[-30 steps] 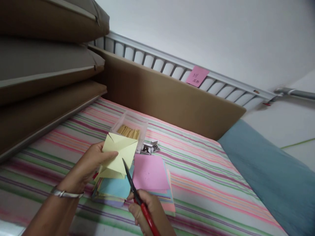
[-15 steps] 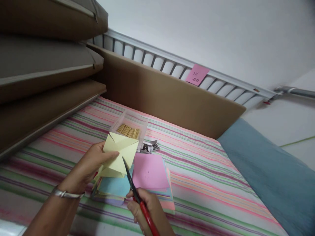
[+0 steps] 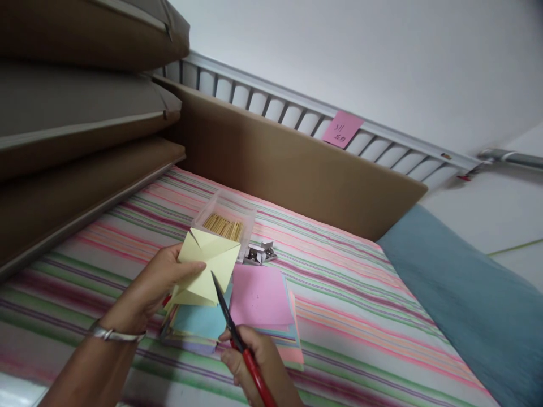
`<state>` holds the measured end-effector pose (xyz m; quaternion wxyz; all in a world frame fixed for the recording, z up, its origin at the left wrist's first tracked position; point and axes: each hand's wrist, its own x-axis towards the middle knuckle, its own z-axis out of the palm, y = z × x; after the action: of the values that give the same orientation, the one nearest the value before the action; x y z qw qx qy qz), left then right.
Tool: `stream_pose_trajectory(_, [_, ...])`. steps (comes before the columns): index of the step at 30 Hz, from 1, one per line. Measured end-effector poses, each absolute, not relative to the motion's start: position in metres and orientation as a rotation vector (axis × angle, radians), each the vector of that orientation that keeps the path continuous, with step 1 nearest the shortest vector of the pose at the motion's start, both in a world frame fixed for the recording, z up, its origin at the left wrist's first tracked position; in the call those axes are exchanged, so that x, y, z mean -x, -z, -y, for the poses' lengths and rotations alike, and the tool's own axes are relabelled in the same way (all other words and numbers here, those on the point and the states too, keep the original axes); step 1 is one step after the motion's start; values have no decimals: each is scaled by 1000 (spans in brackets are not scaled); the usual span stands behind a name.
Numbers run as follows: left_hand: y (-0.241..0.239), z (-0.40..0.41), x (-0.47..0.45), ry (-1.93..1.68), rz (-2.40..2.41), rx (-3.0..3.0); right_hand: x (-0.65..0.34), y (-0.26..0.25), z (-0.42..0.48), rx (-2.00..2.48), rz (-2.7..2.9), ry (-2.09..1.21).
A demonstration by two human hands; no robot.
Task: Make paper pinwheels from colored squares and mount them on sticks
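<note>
A square of pale yellow paper (image 3: pixel 216 254) is pinched by my left hand (image 3: pixel 167 277), thumb on top and fingers hidden beneath. Slits run in from several of its corners. My right hand (image 3: pixel 258 362) grips red-handled scissors (image 3: pixel 231 322), whose dark blades look closed, with the tip at the paper's right-hand part. Below the yellow sheet lies a stack of paper topped by a blue sheet (image 3: pixel 201 319). Beside it is another stack with a pink sheet (image 3: pixel 261 297) on top, and other colours show at its edges.
Behind the paper stands a clear plastic box (image 3: pixel 220 206) of thin wooden sticks (image 3: pixel 224 226). Small opened boxes (image 3: pixel 259 253) of metal bits sit beside it. A brown board (image 3: pixel 288 169) rises at the back, large brown padded slabs (image 3: pixel 89 113) at left. Striped cloth (image 3: pixel 352 299) covers the surface.
The view has shifted very slightly. Both hands, the yellow paper and the scissors keep almost the same positions.
</note>
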<state>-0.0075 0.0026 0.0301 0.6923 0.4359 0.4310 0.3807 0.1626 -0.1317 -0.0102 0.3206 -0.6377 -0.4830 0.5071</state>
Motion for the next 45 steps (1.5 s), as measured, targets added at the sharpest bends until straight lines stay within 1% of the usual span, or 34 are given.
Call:
stream_pose_trajectory(19, [-29, 0, 6, -849, -957, -978, -162, 9, 129, 1697, 1305, -1308])
stream_pose_trajectory(27, [-25, -6, 17, -920, -972, -1010, -172, -7, 132, 1801, 1583, -1122])
stream_pose_trajectory(30, [-25, -8, 25, -943, -977, -995, -188, -10, 133, 1815, 1543, -1085])
stream_pose_trajectory(32, [-26, -7, 25, -882, -967, -1006, -199, -7, 131, 1756, 1409, -1046])
stream_pose_trajectory(37, [-19, 6, 4, -574, -838, -1072, -214, 4, 123, 1472, 1164, -855])
stream_pose_trajectory(41, [-3, 22, -26, -395, -692, -1162, -211, 0, 126, 1273, 981, -977])
stream_pose_trajectory(45, [6, 29, -46, -283, -595, -1188, -211, -3, 130, 1338, 963, -997])
